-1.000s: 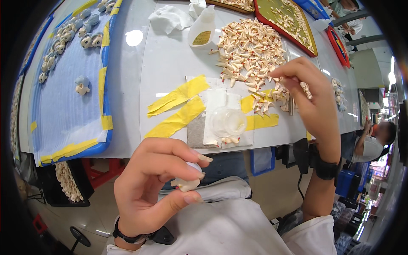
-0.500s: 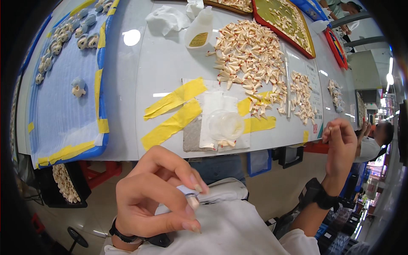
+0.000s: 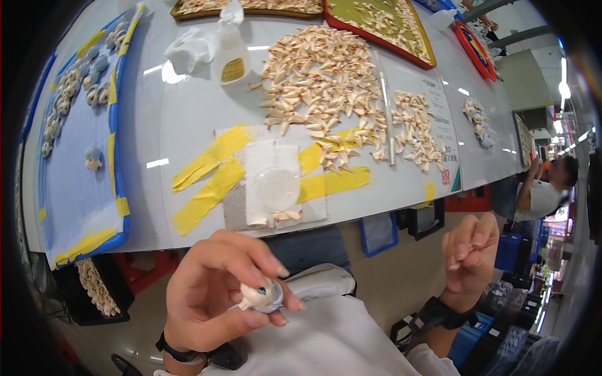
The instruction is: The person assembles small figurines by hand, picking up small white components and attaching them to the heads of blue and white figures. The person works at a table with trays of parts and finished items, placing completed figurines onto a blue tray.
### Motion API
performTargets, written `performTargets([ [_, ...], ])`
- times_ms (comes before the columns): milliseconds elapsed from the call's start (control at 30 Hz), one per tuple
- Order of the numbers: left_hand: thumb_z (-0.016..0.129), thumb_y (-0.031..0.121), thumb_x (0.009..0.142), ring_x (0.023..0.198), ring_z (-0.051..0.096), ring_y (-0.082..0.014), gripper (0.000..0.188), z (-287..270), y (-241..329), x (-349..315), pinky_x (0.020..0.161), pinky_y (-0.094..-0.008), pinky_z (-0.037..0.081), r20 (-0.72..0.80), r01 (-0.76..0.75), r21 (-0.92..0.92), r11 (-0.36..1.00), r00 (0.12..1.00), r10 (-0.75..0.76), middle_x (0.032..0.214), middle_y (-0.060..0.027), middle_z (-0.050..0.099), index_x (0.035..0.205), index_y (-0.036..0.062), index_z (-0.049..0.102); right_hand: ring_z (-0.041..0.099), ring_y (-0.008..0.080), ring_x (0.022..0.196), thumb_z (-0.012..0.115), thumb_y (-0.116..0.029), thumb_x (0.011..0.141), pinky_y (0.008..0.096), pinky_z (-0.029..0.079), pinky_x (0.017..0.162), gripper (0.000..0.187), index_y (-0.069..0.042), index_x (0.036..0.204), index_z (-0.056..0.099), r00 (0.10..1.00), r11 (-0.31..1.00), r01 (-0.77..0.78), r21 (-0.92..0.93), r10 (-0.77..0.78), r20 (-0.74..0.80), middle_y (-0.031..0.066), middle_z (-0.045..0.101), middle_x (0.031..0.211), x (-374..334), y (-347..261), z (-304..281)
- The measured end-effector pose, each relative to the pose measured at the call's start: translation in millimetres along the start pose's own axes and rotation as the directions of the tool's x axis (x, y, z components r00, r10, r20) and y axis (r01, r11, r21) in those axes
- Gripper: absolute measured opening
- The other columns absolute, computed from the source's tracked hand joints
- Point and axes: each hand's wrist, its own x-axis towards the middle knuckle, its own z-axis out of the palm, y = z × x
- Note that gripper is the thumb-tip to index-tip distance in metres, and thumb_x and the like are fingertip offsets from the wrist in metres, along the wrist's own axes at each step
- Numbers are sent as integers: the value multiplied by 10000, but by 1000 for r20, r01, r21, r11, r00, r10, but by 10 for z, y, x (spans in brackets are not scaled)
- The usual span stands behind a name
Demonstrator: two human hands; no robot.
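**White toy head pinched in the left hand, below the table edge**

White and rounded, with a blue patch and a dark eye, a small figurine head (image 3: 262, 296) sits between the thumb and fingertips of the left hand (image 3: 216, 294), at about 7 o'clock in the head view. The hand is closed around it in a pinch grip, held over the person's lap, short of the near edge of the white table (image 3: 188, 119).

At 4 o'clock the right hand (image 3: 470, 250) is raised, fingers curled loosely toward the palm; whether anything lies between them cannot be told. A dark watch (image 3: 439, 311) circles that wrist.

On the table, near centre, a pale mat (image 3: 276, 188) is fixed down with strips of yellow tape (image 3: 207, 182), and a few small cream pieces lie at its near edge. At 12 o'clock a large heap of cream cone-shaped pieces (image 3: 320, 75) spreads out, with a smaller heap (image 3: 414, 131) at 2 o'clock. A squeeze bottle (image 3: 232, 56) with yellowish liquid stands at 11 o'clock beside a crumpled white cloth (image 3: 188, 50). At 9 o'clock a blue board (image 3: 75, 182) carries rows of finished little heads along its far side and a single one lower down. Another person (image 3: 545, 188) stands at 3 o'clock, beyond the table end.
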Motion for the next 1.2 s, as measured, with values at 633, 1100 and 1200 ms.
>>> performTargets([
  [633,731,71,667,789,590,-265,397,-154,-72,15,688,-361,533,-66,-244,169,955,964,258,938,-203,501,948,-48,476,587,185,674,610,104,709,277,497,629,134,48,808,540,888,759,406,-508,-458,26,154,587,764,417,281,659],
  [1100,739,312,680,682,583,-204,473,-177,-53,98,549,-250,489,-144,-213,390,896,947,288,884,-135,504,936,1,492,517,183,669,645,100,581,263,415,611,179,-3,722,604,801,260,592,-763,-291,523,92,547,741,679,451,1161],
  [1200,734,301,686,686,584,-214,471,-154,-48,92,562,-271,494,-129,-227,391,892,946,297,891,-144,512,946,-2,484,513,192,653,646,98,540,261,404,578,195,-4,702,607,739,131,658,-742,-301,602,79,542,708,705,433,1179],
])
